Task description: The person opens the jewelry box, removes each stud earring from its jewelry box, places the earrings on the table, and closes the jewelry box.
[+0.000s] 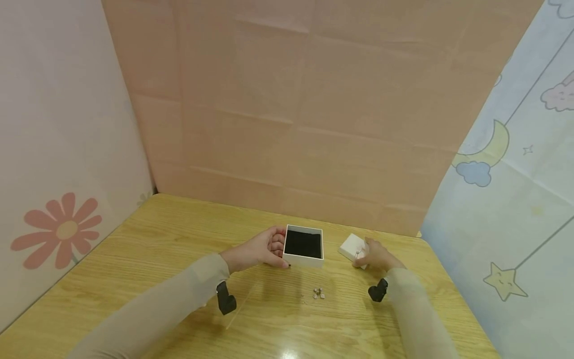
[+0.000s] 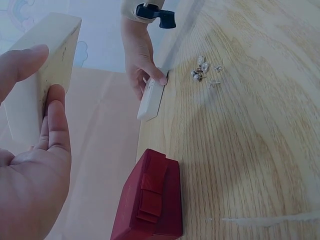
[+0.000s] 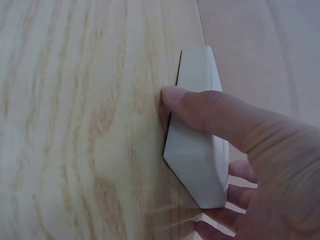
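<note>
My left hand [image 1: 265, 247] holds a small white box [image 1: 303, 261] by its left side, thumb in front and fingers along the side. Black lining [image 1: 304, 244] shows inside the box. The left wrist view has this white box [image 2: 42, 65] raised off the table. My right hand [image 1: 374, 255] grips a white box lid [image 1: 352, 245] that lies on the tabletop. Close up in the right wrist view, the thumb is on one edge of the lid [image 3: 197, 145] and the fingers reach round its far side. Several small shiny earrings [image 1: 319, 294] lie between the hands, nearer the body.
A red box with a ribbon bow [image 2: 150, 200] stands on the wooden table [image 2: 250, 165] in the left wrist view; the head view does not show it. Fabric backdrops [image 1: 287, 109] rise behind the table and at both sides.
</note>
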Motion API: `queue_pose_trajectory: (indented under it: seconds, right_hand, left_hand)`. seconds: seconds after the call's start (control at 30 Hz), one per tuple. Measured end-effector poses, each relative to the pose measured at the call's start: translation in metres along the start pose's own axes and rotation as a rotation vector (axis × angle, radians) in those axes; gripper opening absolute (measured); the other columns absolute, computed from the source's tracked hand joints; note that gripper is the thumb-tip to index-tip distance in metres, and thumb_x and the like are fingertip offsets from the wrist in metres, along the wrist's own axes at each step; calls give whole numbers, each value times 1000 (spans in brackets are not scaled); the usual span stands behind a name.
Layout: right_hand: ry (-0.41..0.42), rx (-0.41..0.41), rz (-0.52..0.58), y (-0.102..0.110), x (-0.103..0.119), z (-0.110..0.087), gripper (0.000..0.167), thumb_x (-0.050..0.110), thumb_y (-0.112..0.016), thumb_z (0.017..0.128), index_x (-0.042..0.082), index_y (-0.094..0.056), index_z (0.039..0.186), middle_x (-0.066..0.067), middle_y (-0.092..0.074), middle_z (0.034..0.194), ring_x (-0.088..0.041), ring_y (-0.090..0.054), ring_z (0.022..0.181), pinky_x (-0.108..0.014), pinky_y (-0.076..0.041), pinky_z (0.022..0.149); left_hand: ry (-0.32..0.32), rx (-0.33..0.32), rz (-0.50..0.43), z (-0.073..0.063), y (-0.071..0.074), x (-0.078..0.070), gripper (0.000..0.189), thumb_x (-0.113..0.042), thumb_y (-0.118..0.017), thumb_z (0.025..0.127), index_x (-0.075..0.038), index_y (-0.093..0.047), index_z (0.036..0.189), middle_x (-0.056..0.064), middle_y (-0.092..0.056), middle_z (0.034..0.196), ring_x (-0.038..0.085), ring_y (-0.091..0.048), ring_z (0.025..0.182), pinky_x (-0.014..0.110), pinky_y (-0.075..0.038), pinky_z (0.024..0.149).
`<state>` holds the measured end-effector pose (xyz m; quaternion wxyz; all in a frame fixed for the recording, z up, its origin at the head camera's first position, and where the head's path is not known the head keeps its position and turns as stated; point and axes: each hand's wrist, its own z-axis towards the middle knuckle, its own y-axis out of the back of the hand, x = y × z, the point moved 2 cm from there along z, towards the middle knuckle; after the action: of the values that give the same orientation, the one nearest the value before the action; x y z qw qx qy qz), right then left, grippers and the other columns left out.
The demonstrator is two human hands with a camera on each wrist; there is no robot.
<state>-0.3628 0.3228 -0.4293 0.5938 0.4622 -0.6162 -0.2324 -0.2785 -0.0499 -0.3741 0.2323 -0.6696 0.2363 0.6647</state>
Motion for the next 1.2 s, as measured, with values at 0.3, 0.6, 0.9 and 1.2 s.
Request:
queue_pose_trajectory:
  seconds: [0.3,0.6,0.9,1.2]
  right_hand:
    - [-29,-18,-18,0,0,1,105,27,-81,77,-17,-14,146,-38,-32,142,-38,-46,110,-54,-36,96]
    - [2,-53,-58,-1,-1,0,103,29,-82,75,-18,-22,143,-38,-35,140,-42,-47,112,-56,-37,96]
    - [145,-162,83,16,23,-3,90,30,-78,80,-9,-30,145,-27,-50,127,-33,-53,102,-45,-45,85]
    - [298,-219,226,52,104,-33,90,29,-75,84,0,-23,151,-25,-36,143,-45,-43,124,-51,-45,93]
  left_hand:
    - [5,5,10,1,-1,-1,79,5,-76,78,-6,-29,141,4,-49,111,15,-47,95,26,-45,81]
    - [-1,15,-1,1,-2,-3,78,7,-74,78,-4,-29,141,7,-53,116,15,-50,98,25,-46,83]
    - [-3,15,4,2,-1,-3,79,7,-74,78,-3,-28,141,7,-53,117,15,-51,99,25,-46,83]
    - [0,16,7,3,1,-2,80,5,-75,78,-3,-27,142,4,-47,109,14,-45,93,24,-44,79]
